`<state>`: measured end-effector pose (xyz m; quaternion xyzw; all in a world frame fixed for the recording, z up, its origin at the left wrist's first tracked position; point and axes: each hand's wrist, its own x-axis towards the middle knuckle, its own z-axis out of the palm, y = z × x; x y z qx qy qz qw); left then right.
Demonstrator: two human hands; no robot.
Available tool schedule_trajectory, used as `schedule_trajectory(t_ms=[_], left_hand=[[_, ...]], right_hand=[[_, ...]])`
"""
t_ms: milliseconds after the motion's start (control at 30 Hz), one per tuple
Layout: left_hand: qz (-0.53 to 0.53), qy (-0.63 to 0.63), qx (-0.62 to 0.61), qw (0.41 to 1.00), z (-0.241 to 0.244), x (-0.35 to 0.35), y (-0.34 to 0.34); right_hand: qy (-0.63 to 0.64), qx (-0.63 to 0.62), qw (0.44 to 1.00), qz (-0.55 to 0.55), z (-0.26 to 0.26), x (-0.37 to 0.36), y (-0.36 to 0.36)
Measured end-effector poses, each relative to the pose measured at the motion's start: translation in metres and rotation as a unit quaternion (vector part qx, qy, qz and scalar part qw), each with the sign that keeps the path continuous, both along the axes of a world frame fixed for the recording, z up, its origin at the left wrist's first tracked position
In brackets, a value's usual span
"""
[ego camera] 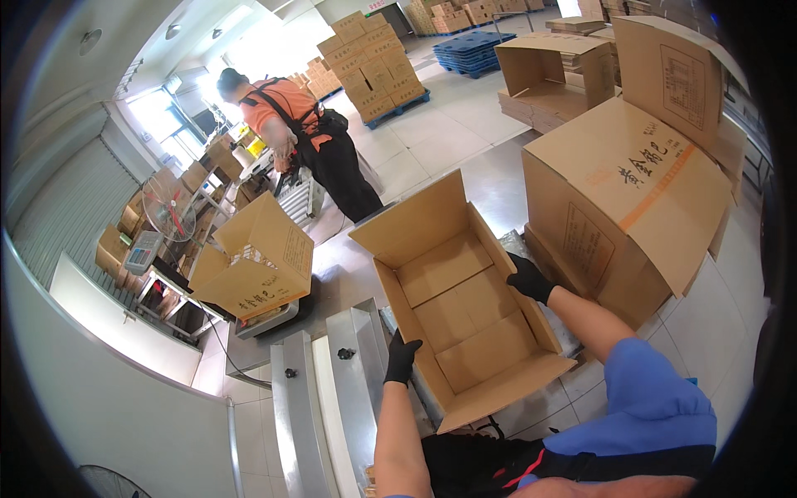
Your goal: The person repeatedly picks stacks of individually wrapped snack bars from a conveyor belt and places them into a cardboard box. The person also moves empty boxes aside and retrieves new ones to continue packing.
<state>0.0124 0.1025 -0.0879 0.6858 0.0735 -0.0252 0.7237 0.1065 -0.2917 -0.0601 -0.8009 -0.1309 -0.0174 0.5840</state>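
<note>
Both my hands wear black gloves and hold an open, empty cardboard box (467, 311) by its two long side walls. My left hand (401, 358) grips the left wall, thumb over the rim. My right hand (529, 277) grips the right wall, with part of its fingers hidden behind the cardboard. End flaps stand out at the box's far and near ends. To the left, a printed cardboard box (268, 292) with packed goods inside sits on a bench scale (268, 320).
Large printed cartons (622, 180) stand close at my right. Metal conveyor side rails (355, 367) run at lower left. Further off are a co-worker (299, 124) in an orange shirt, a scale display (144, 252), a fan (168, 208), stacked cartons (373, 68) and blue pallets (473, 50).
</note>
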Motion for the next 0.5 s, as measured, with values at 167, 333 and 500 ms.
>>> schedule_trajectory(t_ms=[167,333,500], left_hand=[[0.025,-0.138,0.259,0.956,-0.017,-0.016,-0.01],[-0.067,-0.135,0.535,0.832,0.078,-0.118,-0.078],[-0.216,-0.15,0.522,0.811,0.044,-0.215,-0.119]], right_hand=[[-0.039,-0.051,0.998,-0.029,-0.003,0.005,0.012],[-0.021,-0.079,0.995,-0.065,-0.016,0.005,0.002],[-0.009,-0.068,0.997,-0.033,0.012,-0.003,0.023]])
